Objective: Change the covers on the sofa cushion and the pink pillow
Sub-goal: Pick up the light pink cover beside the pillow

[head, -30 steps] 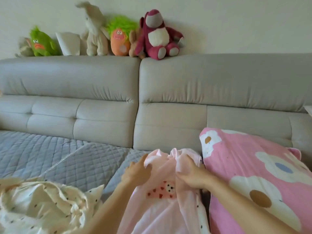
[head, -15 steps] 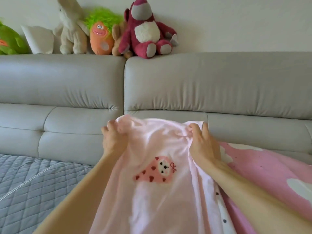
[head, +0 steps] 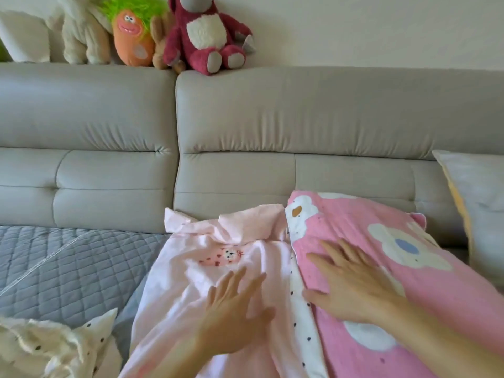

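A grey sofa [head: 300, 126] with a quilted seat pad [head: 68, 268] stands against a pale wall, plush toys [head: 207, 34] along its top. The left hand [head: 234, 317] lies flat, fingers spread, on the pale pink cover [head: 191, 296]; the right hand [head: 351, 287] rests open on the pink pillow [head: 409, 309] beside it.

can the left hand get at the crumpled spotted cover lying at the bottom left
Probably yes: the left hand lies open on the pale pink cover, holding nothing, and only bare quilt separates it from the spotted cover.
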A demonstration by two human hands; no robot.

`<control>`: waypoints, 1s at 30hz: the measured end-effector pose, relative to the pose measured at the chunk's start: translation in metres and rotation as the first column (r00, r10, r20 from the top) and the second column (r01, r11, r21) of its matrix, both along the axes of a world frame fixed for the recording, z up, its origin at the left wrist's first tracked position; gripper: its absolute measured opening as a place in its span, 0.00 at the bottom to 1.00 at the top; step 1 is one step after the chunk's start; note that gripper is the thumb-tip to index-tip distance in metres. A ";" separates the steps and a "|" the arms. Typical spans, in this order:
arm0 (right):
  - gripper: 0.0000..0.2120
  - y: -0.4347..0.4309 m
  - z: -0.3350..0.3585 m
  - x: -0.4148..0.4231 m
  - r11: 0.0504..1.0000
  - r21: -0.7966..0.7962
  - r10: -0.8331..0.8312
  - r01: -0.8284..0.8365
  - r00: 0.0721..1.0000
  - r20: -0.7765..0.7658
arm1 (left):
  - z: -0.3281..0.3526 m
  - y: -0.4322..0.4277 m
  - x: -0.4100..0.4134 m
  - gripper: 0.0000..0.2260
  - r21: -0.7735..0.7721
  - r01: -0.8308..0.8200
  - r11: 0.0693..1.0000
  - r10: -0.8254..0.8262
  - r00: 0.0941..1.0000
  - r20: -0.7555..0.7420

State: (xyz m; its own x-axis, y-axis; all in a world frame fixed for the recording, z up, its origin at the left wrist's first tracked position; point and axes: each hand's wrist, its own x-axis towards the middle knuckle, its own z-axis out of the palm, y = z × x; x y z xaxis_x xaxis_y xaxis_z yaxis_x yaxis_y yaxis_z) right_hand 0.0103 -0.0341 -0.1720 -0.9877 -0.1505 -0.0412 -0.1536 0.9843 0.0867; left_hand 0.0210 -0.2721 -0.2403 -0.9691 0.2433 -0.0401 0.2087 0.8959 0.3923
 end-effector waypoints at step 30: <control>0.25 0.373 0.043 0.263 0.642 -0.703 -0.735 0.306 0.507 -0.451 | 0.033 0.395 0.189 0.33 0.403 0.376 0.835 -0.365 0.925 -0.107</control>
